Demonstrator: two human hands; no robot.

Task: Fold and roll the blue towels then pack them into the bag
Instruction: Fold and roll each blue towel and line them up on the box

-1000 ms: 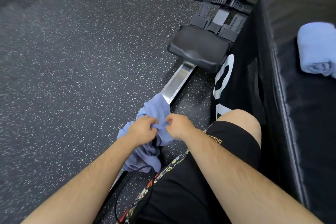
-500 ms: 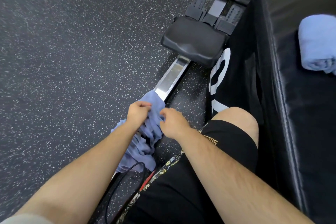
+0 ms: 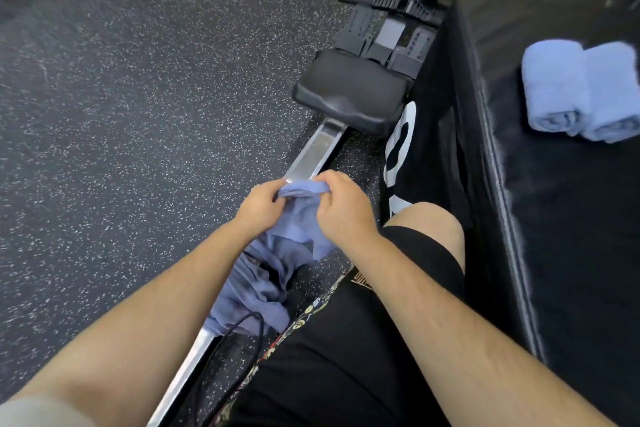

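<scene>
1. The curled fingers [image 3: 273, 191] of my left hand [image 3: 261, 206] pinch the bunched top edge of the crumpled blue cloth towel [image 3: 277, 253]. The fingers [image 3: 325, 181] of my right hand [image 3: 341, 210] pinch the same edge just beside them.
2. I hold the edge in both hands, close together, probably so I can draw them apart and find the corners (nothing folds until it lies flat).
3. The rest of the towel hangs in a heap between my forearms onto the silver metal rail [image 3: 311, 156] of the rowing machine. A thin black cable [image 3: 242, 322] crosses its lower end.
4. To my right, well apart, two rolled light-blue towels [image 3: 554, 87] lie side by side and touching on the black padded box [image 3: 554, 218]. I judge them parked there, awaiting packing.
5. I cannot make out a bag.
</scene>
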